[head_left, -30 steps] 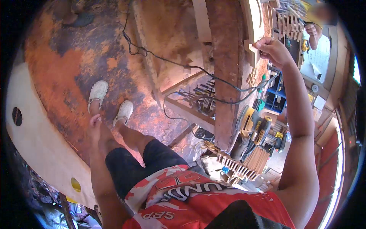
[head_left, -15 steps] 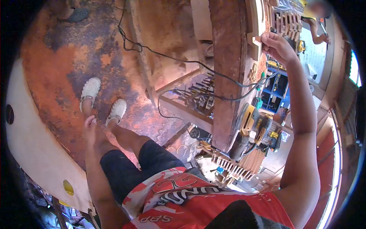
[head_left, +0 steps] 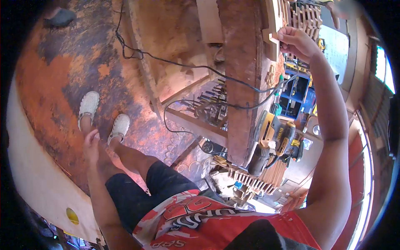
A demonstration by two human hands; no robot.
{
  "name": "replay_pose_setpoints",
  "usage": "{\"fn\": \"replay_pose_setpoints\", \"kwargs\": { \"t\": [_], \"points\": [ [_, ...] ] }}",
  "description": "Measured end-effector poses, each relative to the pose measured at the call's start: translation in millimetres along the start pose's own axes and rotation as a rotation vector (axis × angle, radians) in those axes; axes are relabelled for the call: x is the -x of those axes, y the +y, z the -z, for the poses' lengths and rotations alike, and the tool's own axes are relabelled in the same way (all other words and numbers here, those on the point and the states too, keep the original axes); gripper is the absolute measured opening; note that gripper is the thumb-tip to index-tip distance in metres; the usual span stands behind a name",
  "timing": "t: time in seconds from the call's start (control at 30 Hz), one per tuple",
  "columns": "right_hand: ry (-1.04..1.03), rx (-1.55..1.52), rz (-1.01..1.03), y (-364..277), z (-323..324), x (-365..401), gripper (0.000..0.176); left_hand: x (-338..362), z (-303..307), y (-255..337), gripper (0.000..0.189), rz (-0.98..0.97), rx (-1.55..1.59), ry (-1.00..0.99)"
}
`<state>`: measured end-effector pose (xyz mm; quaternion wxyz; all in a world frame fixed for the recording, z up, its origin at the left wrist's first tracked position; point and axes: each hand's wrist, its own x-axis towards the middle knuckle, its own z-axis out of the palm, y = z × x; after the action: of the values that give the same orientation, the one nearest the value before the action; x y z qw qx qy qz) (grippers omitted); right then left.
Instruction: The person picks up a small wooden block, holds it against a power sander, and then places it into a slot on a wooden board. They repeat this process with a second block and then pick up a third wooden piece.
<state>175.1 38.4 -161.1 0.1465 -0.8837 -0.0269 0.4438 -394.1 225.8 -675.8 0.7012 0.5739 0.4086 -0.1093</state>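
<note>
My right hand (head_left: pixel 293 41) is raised to the workbench and pinches the notched end of a pale curved wooden piece (head_left: pixel 273 29) lying on the bench top. My left hand (head_left: pixel 91 141) hangs loose at my side beside my leg, fingers slack and holding nothing. The thick rust-brown edge of the workbench (head_left: pixel 241 83) runs down the middle of the view, just left of my right hand.
A yellow-and-black sander (head_left: pixel 273 133) sits at the bench's near end, its black cord (head_left: pixel 187 66) trailing across the shelf below. Slatted wooden parts (head_left: pixel 260 179) lie under it. A large pale curved board (head_left: pixel 37 166) borders the stained floor at left. Another person's arm (head_left: pixel 335 10) shows top right.
The view has drifted as my head moved. My right hand stays pinched on the curved wooden piece. My left hand hangs a little lower and farther left.
</note>
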Motion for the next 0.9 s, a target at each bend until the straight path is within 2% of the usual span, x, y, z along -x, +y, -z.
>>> {"fn": "replay_pose_setpoints", "kwargs": {
  "t": [0.33, 0.4, 0.47, 0.57, 0.67, 0.77, 0.87, 0.9],
  "points": [
    [0.066, 0.016, 0.092, 12, -2, 0, 0.019, 14, -48, 59, 0.029, 0.001, -0.051, -0.148],
    [0.050, -0.066, 0.108, 9, -12, 5, 0.019, 24, -60, 69, 0.026, -0.083, -0.162, -0.194],
    [0.122, 0.046, 0.137, 8, -17, 6, 0.022, 28, -66, 73, 0.023, -0.174, -0.183, -0.287],
    [0.176, 0.119, 0.160, 12, -20, 3, 0.023, 30, -69, 89, 0.023, -0.164, -0.181, -0.307],
    [0.234, 0.016, 0.208, 14, -32, 10, 0.023, 29, -53, 126, 0.024, -0.221, -0.203, -0.312],
    [0.289, -0.149, 0.253, 24, -38, 12, 0.024, 32, -32, 180, 0.025, -0.170, -0.110, -0.366],
    [0.432, -0.235, 0.236, 15, -60, 43, 0.025, 43, -8, 261, 0.023, -0.274, -0.216, -0.406],
    [0.419, -0.422, 0.278, 18, -73, 50, 0.025, 46, -6, 291, 0.023, -0.306, -0.257, -0.411]
  ]
}}
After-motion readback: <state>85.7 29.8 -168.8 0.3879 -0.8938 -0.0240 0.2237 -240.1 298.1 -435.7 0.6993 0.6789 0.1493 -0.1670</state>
